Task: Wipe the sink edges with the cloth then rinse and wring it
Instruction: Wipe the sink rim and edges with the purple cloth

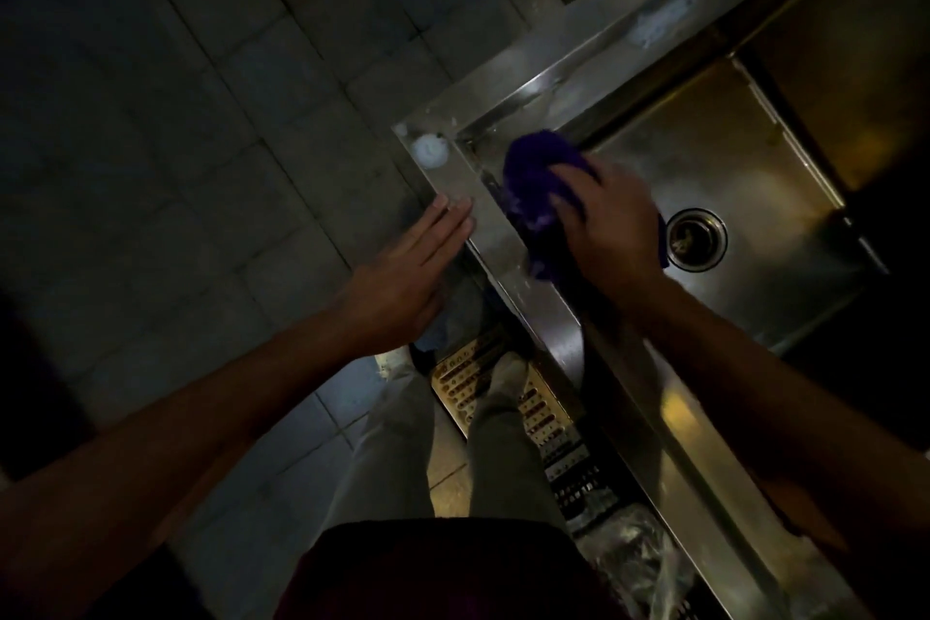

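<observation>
Nearest, grey trouser legs (pixel 503 428) stand on a perforated floor grate (pixel 543 418) beside the steel sink (pixel 729 156). The left hand (pixel 407 267) lies flat and open, fingers straight, its fingertips touching the sink's near-left rim (pixel 483 212). Just beside it, the right hand (pixel 609 227) presses palm-down on a purple cloth (pixel 528 186), fingers curled over it, at the basin's inner left edge near the corner. Farther in, the round drain (pixel 697 239) sits in the basin floor

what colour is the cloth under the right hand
Deep purple cloth, clearest in the head view.
</observation>
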A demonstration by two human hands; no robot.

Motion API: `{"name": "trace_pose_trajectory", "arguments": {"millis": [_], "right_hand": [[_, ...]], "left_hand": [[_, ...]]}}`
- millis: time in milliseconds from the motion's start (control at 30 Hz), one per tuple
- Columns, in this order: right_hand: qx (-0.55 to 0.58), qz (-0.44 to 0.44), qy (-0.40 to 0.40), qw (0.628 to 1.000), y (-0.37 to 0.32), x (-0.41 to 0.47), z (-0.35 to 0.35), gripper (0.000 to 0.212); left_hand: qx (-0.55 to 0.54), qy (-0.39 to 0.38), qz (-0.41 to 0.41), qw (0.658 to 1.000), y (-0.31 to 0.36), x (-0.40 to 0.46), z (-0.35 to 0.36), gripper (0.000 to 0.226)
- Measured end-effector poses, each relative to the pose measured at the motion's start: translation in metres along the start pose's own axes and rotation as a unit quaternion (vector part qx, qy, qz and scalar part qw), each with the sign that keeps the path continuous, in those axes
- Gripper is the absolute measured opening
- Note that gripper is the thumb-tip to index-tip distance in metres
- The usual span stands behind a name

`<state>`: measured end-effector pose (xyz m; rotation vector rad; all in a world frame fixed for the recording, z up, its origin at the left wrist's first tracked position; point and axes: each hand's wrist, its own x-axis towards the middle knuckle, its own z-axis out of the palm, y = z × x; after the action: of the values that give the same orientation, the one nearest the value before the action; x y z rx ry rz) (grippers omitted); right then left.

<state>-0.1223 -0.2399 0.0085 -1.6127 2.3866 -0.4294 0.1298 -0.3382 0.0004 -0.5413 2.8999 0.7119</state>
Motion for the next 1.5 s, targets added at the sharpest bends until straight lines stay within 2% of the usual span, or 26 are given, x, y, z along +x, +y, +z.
{"name": "trace_pose_trajectory", "arguments": {"millis": [100,200,300,400,467,533,633,800,933,1067,1167,1233,1300,1367,1500], "right_hand": [[0.047,0.040,0.070,0.996,-0.001,0.022,-0.023,0.037],[0.040,-0.033,0.110,0.993,-0.035,0.047,-0.033,0.037],[0.015,-0.128,0.064,0.990,-0.076,0.085,-0.017,0.040],[-0.015,-0.202,-0.034,0.979,-0.104,0.102,0.010,0.044],[-0.059,-0.232,-0.085,0.967,-0.104,0.102,0.030,0.042],[-0.102,-0.257,-0.090,0.957,-0.096,0.099,0.042,0.045],[-0.120,-0.241,-0.070,0.961,-0.083,0.104,0.045,0.044],[-0.137,-0.126,0.000,0.982,-0.036,0.115,0.030,0.047],[-0.144,-0.030,0.021,0.989,0.001,0.123,0.010,0.047],[-0.141,0.008,0.049,0.989,-0.006,0.127,0.007,0.039],[-0.061,0.047,0.069,0.995,-0.018,0.131,-0.008,0.035],[0.026,0.026,0.059,0.998,-0.032,0.122,-0.019,0.036],[0.051,-0.043,0.040,0.997,-0.056,0.102,-0.021,0.037],[0.041,-0.111,0.013,0.993,-0.079,0.081,-0.008,0.043],[-0.040,-0.183,-0.073,0.980,-0.098,0.053,0.036,0.041]], "left_hand": [[-0.016,-0.008,-0.007,1.000,0.003,0.000,-0.001,0.090],[-0.033,-0.014,-0.016,0.999,0.007,0.001,0.002,0.095],[-0.026,-0.002,-0.028,0.999,0.009,0.002,0.004,0.094],[-0.041,0.027,-0.021,0.999,0.012,-0.002,0.007,0.083],[-0.025,0.019,-0.012,0.999,0.017,-0.005,0.010,0.074],[-0.008,-0.001,-0.017,1.000,0.023,-0.005,0.012,0.075],[0.035,-0.013,-0.021,0.999,0.027,-0.004,0.010,0.080],[0.035,-0.012,-0.009,0.999,0.026,-0.004,0.009,0.083],[0.022,-0.009,-0.012,1.000,0.027,-0.004,0.008,0.091],[-0.005,-0.019,-0.007,1.000,0.026,-0.005,0.006,0.092],[0.003,-0.009,-0.007,1.000,0.025,-0.005,0.003,0.088],[0.005,0.009,-0.009,1.000,0.031,-0.006,0.003,0.081],[0.007,0.019,0.025,0.999,0.043,-0.006,0.013,0.069],[-0.014,0.009,0.062,0.998,0.059,-0.009,0.032,0.064],[-0.024,-0.003,0.040,0.999,0.071,-0.011,0.050,0.068]]}}
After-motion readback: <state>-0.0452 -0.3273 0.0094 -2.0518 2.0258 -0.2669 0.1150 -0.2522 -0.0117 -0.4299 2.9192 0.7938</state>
